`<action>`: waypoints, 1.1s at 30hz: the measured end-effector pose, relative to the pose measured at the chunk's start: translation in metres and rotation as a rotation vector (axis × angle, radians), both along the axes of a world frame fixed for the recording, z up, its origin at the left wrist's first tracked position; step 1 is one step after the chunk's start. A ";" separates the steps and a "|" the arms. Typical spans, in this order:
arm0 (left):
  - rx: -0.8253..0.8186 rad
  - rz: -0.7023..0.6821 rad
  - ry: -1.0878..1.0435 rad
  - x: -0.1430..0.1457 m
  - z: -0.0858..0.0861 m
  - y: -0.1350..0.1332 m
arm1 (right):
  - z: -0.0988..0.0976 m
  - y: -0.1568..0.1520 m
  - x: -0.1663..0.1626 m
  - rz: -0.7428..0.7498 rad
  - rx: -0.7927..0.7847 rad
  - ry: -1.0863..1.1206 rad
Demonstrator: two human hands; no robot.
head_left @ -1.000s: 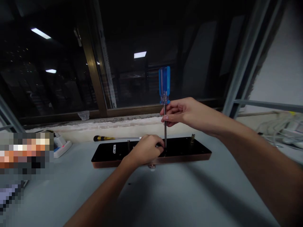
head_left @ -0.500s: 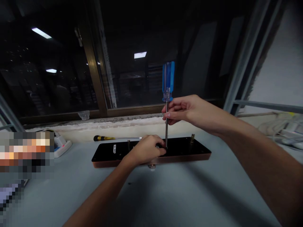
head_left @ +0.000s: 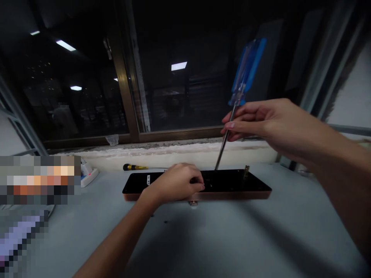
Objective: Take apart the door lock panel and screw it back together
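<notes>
A long black plate with a copper edge (head_left: 232,190) lies flat on the pale table (head_left: 232,239). My left hand (head_left: 176,181) rests on its middle with the fingers curled and pinched over a small part that I cannot make out. My right hand (head_left: 261,123) pinches the metal shaft of a blue-handled screwdriver (head_left: 246,69). The screwdriver leans to the right, its tip just above the plate's far edge. A short brass post (head_left: 246,170) stands near the plate's right end.
A second screwdriver with a black and yellow handle (head_left: 136,167) lies behind the plate by the window sill. A white device (head_left: 88,173) sits at the left. A dark window (head_left: 179,77) fills the background.
The screwdriver stood upright with its tip at my left fingers; now it is tilted right and lifted off that spot. My right hand moved right and up. The view shifted slightly.
</notes>
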State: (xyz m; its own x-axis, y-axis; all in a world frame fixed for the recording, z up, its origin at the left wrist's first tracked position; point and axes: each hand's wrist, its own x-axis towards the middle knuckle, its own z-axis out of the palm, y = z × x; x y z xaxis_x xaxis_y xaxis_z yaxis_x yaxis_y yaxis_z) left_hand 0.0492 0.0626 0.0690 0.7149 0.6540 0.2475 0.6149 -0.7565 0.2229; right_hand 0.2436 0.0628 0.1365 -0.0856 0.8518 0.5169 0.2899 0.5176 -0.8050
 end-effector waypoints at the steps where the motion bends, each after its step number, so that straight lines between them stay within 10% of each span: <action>1: 0.015 -0.012 0.023 -0.006 0.002 -0.004 | 0.000 0.001 0.000 -0.008 -0.006 0.012; 9: -0.103 0.070 0.188 -0.048 0.021 -0.014 | -0.003 0.003 -0.006 0.004 -0.053 -0.003; 22: -0.171 0.084 0.205 -0.036 0.032 -0.011 | -0.019 0.022 -0.011 -0.006 0.000 -0.097; 33: 0.131 0.109 0.178 0.006 -0.013 0.009 | -0.030 0.037 -0.019 -0.033 0.000 -0.112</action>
State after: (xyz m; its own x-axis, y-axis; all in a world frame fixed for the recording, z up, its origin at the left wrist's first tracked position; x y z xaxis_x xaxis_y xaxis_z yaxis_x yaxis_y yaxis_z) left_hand 0.0555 0.0714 0.0558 0.6820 0.6999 0.2121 0.7149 -0.6991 0.0083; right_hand 0.2250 0.0995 0.1062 -0.1144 0.8551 0.5057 0.3952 0.5062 -0.7665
